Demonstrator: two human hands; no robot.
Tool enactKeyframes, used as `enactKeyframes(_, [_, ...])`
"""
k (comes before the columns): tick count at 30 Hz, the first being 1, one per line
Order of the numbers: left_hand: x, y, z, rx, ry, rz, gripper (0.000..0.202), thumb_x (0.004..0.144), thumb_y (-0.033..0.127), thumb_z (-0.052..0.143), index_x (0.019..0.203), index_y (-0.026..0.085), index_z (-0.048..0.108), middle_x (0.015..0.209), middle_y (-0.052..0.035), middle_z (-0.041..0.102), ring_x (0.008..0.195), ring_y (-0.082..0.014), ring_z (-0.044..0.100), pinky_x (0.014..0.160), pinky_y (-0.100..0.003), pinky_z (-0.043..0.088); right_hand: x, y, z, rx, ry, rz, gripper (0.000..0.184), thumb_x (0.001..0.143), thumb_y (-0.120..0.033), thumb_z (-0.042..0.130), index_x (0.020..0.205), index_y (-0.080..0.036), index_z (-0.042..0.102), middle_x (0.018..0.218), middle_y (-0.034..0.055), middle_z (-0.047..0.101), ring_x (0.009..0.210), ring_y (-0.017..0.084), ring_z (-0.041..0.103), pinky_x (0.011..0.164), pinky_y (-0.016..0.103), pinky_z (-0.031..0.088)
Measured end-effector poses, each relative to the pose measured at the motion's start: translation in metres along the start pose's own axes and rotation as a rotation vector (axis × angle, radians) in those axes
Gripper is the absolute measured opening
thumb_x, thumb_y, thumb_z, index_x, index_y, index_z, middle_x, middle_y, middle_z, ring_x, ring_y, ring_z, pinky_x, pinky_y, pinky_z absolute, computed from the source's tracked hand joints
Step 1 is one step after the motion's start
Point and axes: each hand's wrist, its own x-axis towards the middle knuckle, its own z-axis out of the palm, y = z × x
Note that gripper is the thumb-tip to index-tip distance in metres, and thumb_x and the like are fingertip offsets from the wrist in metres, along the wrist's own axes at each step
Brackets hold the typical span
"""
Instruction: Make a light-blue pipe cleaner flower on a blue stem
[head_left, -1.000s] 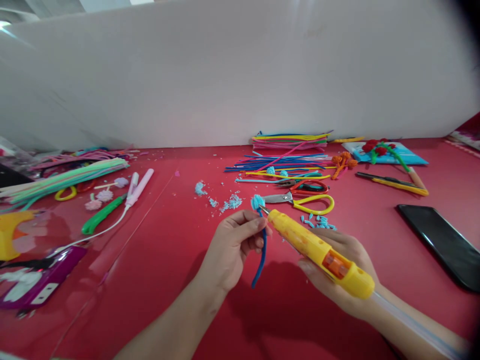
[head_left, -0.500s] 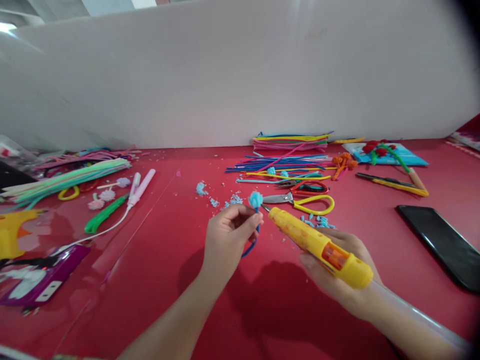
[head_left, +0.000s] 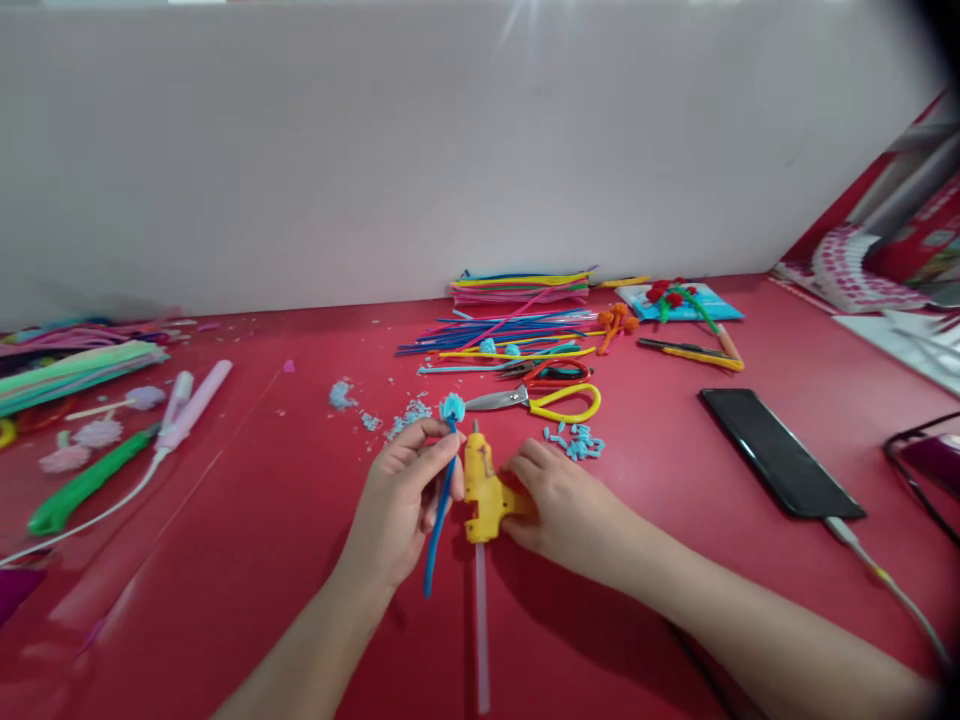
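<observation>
My left hand pinches a dark blue pipe cleaner stem just under the light blue fuzzy flower head at its top. The stem's free end slants down toward me. Right beside it, my right hand has its fingers closed round the handle of a yellow hot glue gun. The gun's nozzle points away from me, and a clear glue stick sticks out of its back. Small light blue fuzzy pieces lie just beyond my right hand.
Scissors with yellow and red handles, bundles of pipe cleaners and blue fluff scraps lie beyond my hands. A plugged-in phone is at right. A green-handled tool and pink device lie left. A white partition closes the back.
The glue gun has moved left and down, away from the flower head, and turned from pointing left to pointing straight ahead. The view has swung to the right.
</observation>
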Motion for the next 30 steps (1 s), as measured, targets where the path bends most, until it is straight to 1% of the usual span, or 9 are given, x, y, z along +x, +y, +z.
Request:
enactKeyframes(2, [0.0, -0.001, 0.001, -0.012, -0.025, -0.027, 0.015, 0.08, 0.031, 0.058, 0.083, 0.02, 0.048, 0.045, 0.0071, 0.053, 0.028, -0.0014, 0.025, 0.028, -0.011, 0.018, 0.002, 0.01, -0.011, -0.09, 0.069, 0.022, 0.02, 0.08, -0.029, 0.056, 0.095, -0.015, 0.058, 0.091, 0.0073, 0.057, 0.087, 0.02, 0.054, 0.074, 0.029, 0.041])
enactKeyframes(4, [0.0, -0.002, 0.002, -0.012, -0.037, -0.046, 0.015, 0.08, 0.03, 0.058, 0.084, 0.02, 0.048, 0.045, 0.0072, 0.053, 0.027, -0.0016, 0.026, 0.028, -0.01, 0.019, 0.005, 0.025, -0.022, -0.231, 0.11, 0.114, 0.014, 0.086, -0.02, 0.046, 0.091, -0.015, 0.059, 0.088, 0.0071, 0.059, 0.08, 0.019, 0.055, 0.067, 0.028, 0.04])
enactKeyframes(6, [0.0, -0.002, 0.003, -0.008, -0.052, -0.062, 0.014, 0.081, 0.03, 0.058, 0.084, 0.02, 0.048, 0.044, 0.0069, 0.054, 0.027, -0.0018, 0.027, 0.028, -0.01, 0.02, 0.008, 0.041, -0.028, -0.375, 0.125, 0.17, 0.015, 0.085, -0.016, 0.045, 0.084, -0.015, 0.06, 0.085, 0.008, 0.059, 0.079, 0.019, 0.055, 0.065, 0.029, 0.038])
enactKeyframes(10, [-0.003, -0.004, 0.005, 0.001, -0.081, -0.088, 0.015, 0.081, 0.032, 0.056, 0.084, 0.019, 0.049, 0.045, 0.006, 0.055, 0.028, -0.0022, 0.029, 0.027, -0.01, 0.021, 0.014, 0.058, -0.022, -0.404, 0.101, 0.137, 0.013, 0.082, -0.015, 0.05, 0.078, -0.015, 0.062, 0.085, 0.0095, 0.06, 0.084, 0.021, 0.053, 0.072, 0.029, 0.038])
enactKeyframes(17, [-0.007, -0.005, 0.011, 0.009, -0.143, -0.118, 0.015, 0.083, 0.032, 0.055, 0.08, 0.019, 0.048, 0.046, 0.0044, 0.056, 0.03, -0.0022, 0.032, 0.03, -0.01, 0.022, 0.02, 0.049, -0.01, -0.41, 0.162, 0.123, 0.019, 0.085, -0.02, 0.046, 0.086, -0.013, 0.063, 0.091, 0.0117, 0.059, 0.09, 0.025, 0.05, 0.076, 0.034, 0.036])
enactKeyframes(20, [-0.008, -0.005, 0.012, 0.008, -0.146, -0.119, 0.015, 0.082, 0.032, 0.055, 0.081, 0.019, 0.048, 0.046, 0.0039, 0.056, 0.029, -0.0023, 0.032, 0.03, -0.011, 0.021, 0.023, 0.049, -0.008, -0.399, 0.18, 0.112, 0.022, 0.086, -0.023, 0.046, 0.082, -0.013, 0.064, 0.089, 0.0128, 0.059, 0.091, 0.027, 0.049, 0.077, 0.037, 0.034])
enactKeyframes(25, [-0.009, -0.005, 0.012, -0.013, -0.168, -0.119, 0.016, 0.082, 0.032, 0.055, 0.079, 0.019, 0.048, 0.045, 0.0038, 0.056, 0.029, -0.003, 0.033, 0.03, -0.012, 0.022, 0.028, 0.048, -0.001, -0.307, 0.203, 0.1, 0.021, 0.083, -0.013, 0.043, 0.075, -0.012, 0.062, 0.085, 0.0131, 0.061, 0.085, 0.023, 0.052, 0.074, 0.034, 0.036])
enactKeyframes(27, [-0.009, -0.004, 0.011, -0.03, -0.178, -0.118, 0.015, 0.082, 0.031, 0.055, 0.079, 0.018, 0.048, 0.048, 0.0029, 0.059, 0.03, -0.0029, 0.034, 0.031, -0.012, 0.024, 0.027, 0.044, -0.003, -0.246, 0.219, 0.111, 0.017, 0.083, -0.014, 0.042, 0.081, -0.013, 0.059, 0.083, 0.01, 0.062, 0.077, 0.019, 0.055, 0.068, 0.029, 0.039])
enactKeyframes(30, [-0.01, -0.004, 0.011, -0.025, -0.187, -0.119, 0.015, 0.081, 0.029, 0.055, 0.075, 0.018, 0.048, 0.053, 0.0013, 0.061, 0.031, -0.0021, 0.036, 0.032, -0.012, 0.024, 0.019, 0.034, -0.012, -0.041, 0.232, 0.122, 0.013, 0.082, -0.014, 0.042, 0.088, -0.016, 0.053, 0.071, -0.0002, 0.061, 0.061, 0.011, 0.055, 0.056, 0.021, 0.041])
